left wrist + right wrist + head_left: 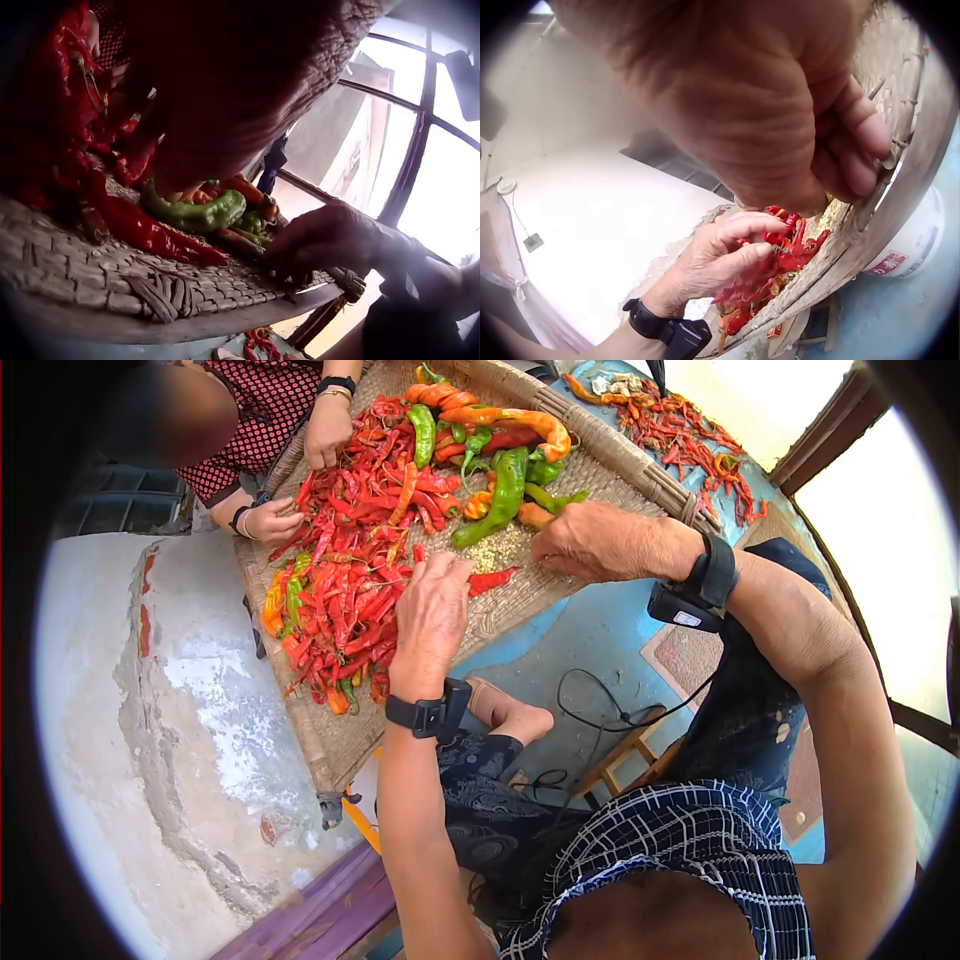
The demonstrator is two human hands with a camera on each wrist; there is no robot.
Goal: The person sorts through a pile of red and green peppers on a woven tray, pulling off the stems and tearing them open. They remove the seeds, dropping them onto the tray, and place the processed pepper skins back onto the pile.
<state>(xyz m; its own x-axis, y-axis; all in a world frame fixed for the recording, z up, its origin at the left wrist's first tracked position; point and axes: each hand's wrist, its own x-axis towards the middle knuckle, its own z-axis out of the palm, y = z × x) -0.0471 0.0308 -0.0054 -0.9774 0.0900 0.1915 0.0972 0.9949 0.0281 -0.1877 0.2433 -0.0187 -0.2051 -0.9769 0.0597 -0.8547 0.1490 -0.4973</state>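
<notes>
Red chili peppers (pixel 345 575) lie heaped on a woven tray (pixel 325 735). My left hand (pixel 432 610) reaches over the near side of the heap; in the right wrist view its thumb and fingers stand apart. Beside its fingertips lies a single red pepper (pixel 492 580), seen large in the left wrist view. My right hand (pixel 610 540) is low at the tray's near edge, right of a patch of pale seeds (pixel 497 548). Its fingers (pixel 855 161) bend toward the weave, and I cannot tell whether they pinch anything. A big green pepper (pixel 505 495) lies just beyond.
Another person's hands (pixel 328 432) work at the far left of the heap. Orange peppers (pixel 535 422) lie by the tray's far rim. More red peppers (pixel 690 435) are spread beyond it. Below are a black cable (pixel 600 700) and a wooden stool (pixel 625 755).
</notes>
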